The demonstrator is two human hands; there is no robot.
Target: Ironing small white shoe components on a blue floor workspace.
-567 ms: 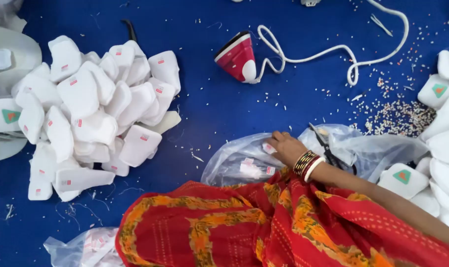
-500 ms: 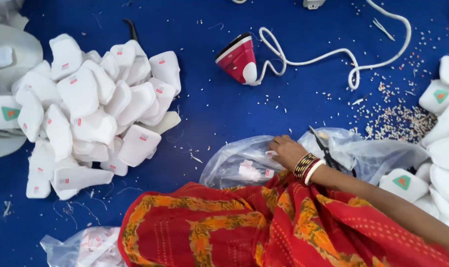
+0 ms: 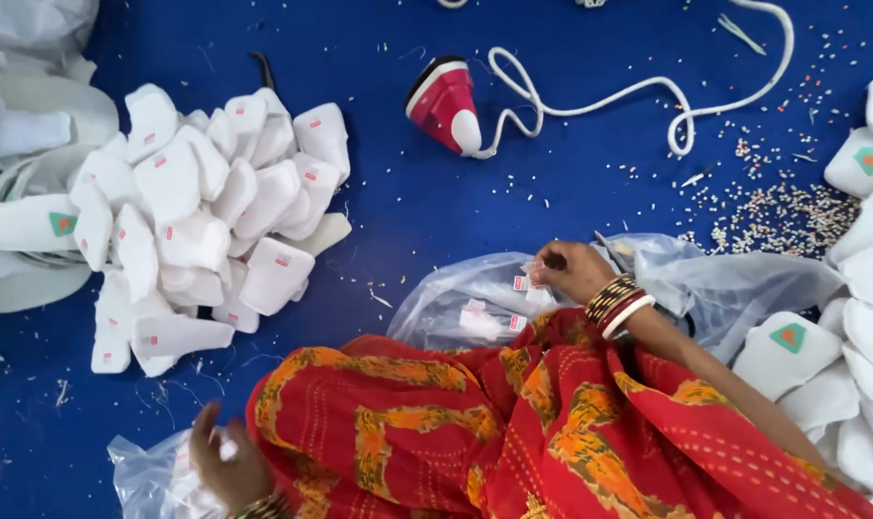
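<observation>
My right hand point(image 3: 569, 270), with bangles on the wrist, reaches into a clear plastic bag point(image 3: 456, 303) lying on the blue floor in front of my lap. Its fingertips pinch a small white tag with a red mark point(image 3: 529, 280); more such tags lie inside the bag. My left hand point(image 3: 223, 468) shows at the bottom left, resting on a second clear plastic bag point(image 3: 148, 476) with something white at its fingertips. Whether it grips anything is unclear. Red and orange cloth point(image 3: 513, 432) covers my lap.
A heap of white padded pieces point(image 3: 191, 207) lies at the left, and another with green triangle labels point(image 3: 869, 317) at the right. A red iron point(image 3: 444, 104) with a white cord point(image 3: 648, 91) sits at the top. Small scraps point(image 3: 783, 207) are scattered at the right. Scissors point(image 3: 611, 252) lie by my right hand.
My right hand has shifted slightly left and deeper into the bag onto a tag. My left hand has come into view at the bottom left.
</observation>
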